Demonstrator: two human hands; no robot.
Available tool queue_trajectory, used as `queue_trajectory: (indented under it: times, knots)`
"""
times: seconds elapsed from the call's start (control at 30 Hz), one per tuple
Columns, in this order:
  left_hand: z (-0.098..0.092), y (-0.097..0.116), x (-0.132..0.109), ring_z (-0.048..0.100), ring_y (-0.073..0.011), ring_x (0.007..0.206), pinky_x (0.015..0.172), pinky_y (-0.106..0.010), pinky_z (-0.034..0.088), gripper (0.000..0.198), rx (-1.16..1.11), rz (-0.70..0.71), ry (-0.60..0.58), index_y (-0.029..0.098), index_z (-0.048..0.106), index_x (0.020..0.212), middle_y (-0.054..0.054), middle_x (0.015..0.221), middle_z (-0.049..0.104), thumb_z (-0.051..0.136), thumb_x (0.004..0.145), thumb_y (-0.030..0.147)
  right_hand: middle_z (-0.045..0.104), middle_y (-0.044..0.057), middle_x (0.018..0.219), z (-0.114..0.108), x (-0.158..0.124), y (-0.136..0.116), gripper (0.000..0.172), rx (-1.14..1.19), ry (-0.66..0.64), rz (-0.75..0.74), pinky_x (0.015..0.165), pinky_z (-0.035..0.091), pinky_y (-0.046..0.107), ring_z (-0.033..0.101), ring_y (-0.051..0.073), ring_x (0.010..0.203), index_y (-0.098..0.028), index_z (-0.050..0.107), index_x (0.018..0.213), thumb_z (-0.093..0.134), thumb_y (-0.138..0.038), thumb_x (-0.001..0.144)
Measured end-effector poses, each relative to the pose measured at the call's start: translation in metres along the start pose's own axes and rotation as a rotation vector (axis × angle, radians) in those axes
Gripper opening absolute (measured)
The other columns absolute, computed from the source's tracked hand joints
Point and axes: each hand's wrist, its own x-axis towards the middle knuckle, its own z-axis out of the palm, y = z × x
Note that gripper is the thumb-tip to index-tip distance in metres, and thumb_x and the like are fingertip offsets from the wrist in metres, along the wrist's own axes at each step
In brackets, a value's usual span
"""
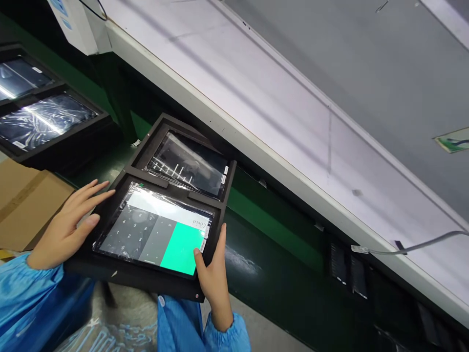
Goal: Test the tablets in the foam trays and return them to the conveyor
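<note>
A tablet [157, 239] lies face up under clear film in the near compartment of a black foam tray [168, 288]. Its lit screen shows a calculator with a bright green block. In the far compartment a second tablet [190, 164], also filmed over, has a dark screen with lines of white text. My left hand [68, 227] is open at the tray's left side, fingers spread, fingertips close to its edge. At the right wall of the tray is my right hand [215, 274], thumb over the near tablet's edge and index finger along the outside; its other fingers are hidden.
A pale shelf [256, 107] runs diagonally above the dark green surface [271, 269]. More tablets [51, 117] in black trays sit at the left, above a cardboard box [29, 205]. A grey cable [421, 247] hangs at the right, near dark devices [348, 269] below the shelf.
</note>
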Motion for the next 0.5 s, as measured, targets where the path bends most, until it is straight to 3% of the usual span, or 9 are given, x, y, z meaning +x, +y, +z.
queue_trajectory:
  times: [0.2, 0.37, 0.43, 0.5]
  knots:
    - [0.005, 0.006, 0.002, 0.023, -0.0365, 0.153, 0.126, -0.066, 0.023, 0.059, -0.004, 0.008, -0.03, 0.055, 0.026, 0.152, 0.013, 0.163, 0.03, 0.039, 0.097, 0.04, 0.001, 0.0, 0.172, -0.005, -0.003, -0.001, 0.101, -0.004, -0.104, 0.009, 0.125, 0.022, 0.054, 0.009, 0.029, 0.158, -0.035, -0.006, 0.162, 0.065, -0.038, 0.09]
    - [0.006, 0.003, 0.011, 0.022, -0.0367, 0.153, 0.123, -0.066, 0.028, 0.06, 0.044, 0.072, -0.06, 0.051, 0.024, 0.155, 0.009, 0.165, 0.028, 0.041, 0.098, 0.041, 0.011, 0.004, 0.171, 0.002, 0.004, 0.003, 0.093, 0.036, 0.02, -0.011, 0.125, 0.025, 0.053, 0.015, 0.03, 0.157, -0.031, 0.002, 0.163, 0.061, -0.045, 0.093]
    - [0.006, 0.002, 0.025, 0.022, -0.0372, 0.153, 0.124, -0.064, 0.028, 0.058, 0.079, 0.114, -0.053, 0.048, 0.031, 0.154, 0.008, 0.165, 0.029, 0.042, 0.098, 0.042, 0.013, 0.005, 0.171, 0.002, 0.004, 0.001, 0.09, 0.029, 0.072, -0.024, 0.124, 0.028, 0.054, 0.017, 0.031, 0.157, -0.031, 0.006, 0.163, 0.061, -0.049, 0.093]
    - [0.006, 0.002, 0.046, 0.022, -0.0377, 0.153, 0.124, -0.062, 0.027, 0.052, 0.12, 0.148, -0.046, 0.043, 0.043, 0.15, 0.006, 0.165, 0.03, 0.043, 0.098, 0.045, 0.016, 0.005, 0.17, 0.001, 0.0, -0.005, 0.08, -0.006, 0.16, -0.071, 0.123, 0.03, 0.057, 0.018, 0.032, 0.157, -0.031, 0.02, 0.16, 0.061, -0.049, 0.094]
